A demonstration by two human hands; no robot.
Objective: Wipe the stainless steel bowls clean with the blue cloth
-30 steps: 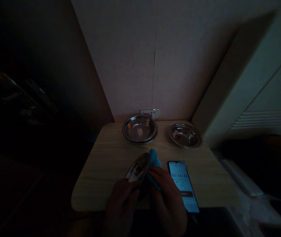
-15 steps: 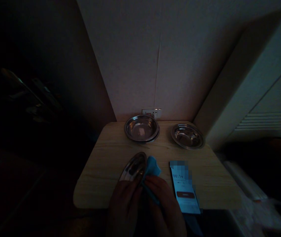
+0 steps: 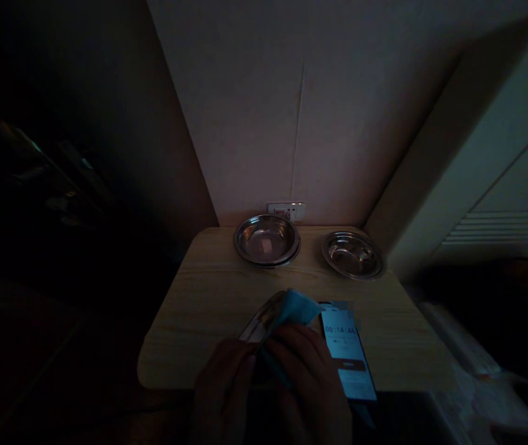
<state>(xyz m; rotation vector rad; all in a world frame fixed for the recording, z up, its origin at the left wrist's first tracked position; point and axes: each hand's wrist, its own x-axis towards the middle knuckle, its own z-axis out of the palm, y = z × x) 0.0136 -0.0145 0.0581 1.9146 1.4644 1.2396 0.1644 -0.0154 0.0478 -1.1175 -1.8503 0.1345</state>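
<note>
One metal bowl (image 3: 260, 322), tilted, left of the smartphone (image 3: 348, 349): left grip (image 3: 221, 376) pinches its near rim, right grip (image 3: 309, 369) presses blue cloth (image 3: 297, 307) against it. Probably light, stiff, slick; hold by the rim.

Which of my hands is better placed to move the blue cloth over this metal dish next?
Probably your right hand: it holds the blue cloth at the right of the metal dish. Your left hand grips the near edge, so seems better for steadying.
</note>
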